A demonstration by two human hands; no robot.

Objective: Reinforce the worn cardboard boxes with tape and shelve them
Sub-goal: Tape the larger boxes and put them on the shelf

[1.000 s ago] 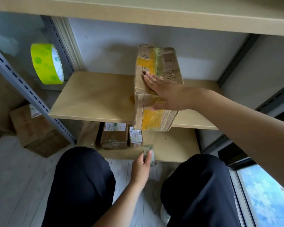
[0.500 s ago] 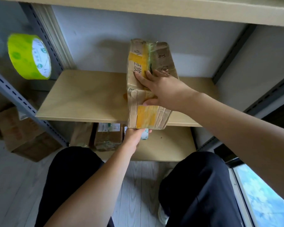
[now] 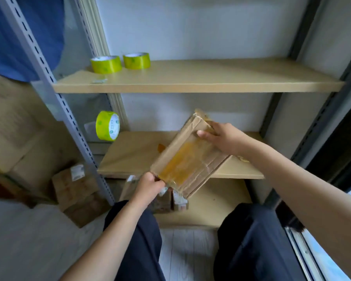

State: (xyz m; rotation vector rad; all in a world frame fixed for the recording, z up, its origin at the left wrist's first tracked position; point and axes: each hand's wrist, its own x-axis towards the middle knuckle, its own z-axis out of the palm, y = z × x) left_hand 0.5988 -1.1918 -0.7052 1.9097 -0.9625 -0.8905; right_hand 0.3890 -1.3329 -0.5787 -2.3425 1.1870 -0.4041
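Lifted off the shelf [image 3: 142, 153] since a second ago, the box [image 3: 187, 159] now tilts in air, left hand [image 3: 149, 186] gripping its near corner, right hand [image 3: 221, 138] its far end.

A second ago your right hand [image 3: 221, 139] lay flat on the cardboard box [image 3: 187, 157] as it stood upright on the middle shelf [image 3: 134, 155], and your left hand [image 3: 149, 186] was down by the small boxes on the bottom shelf. Now you hold the box tilted in front of the shelf edge, its broad taped face toward you. Your right hand grips its upper end and your left hand has come up to grip its lower corner.
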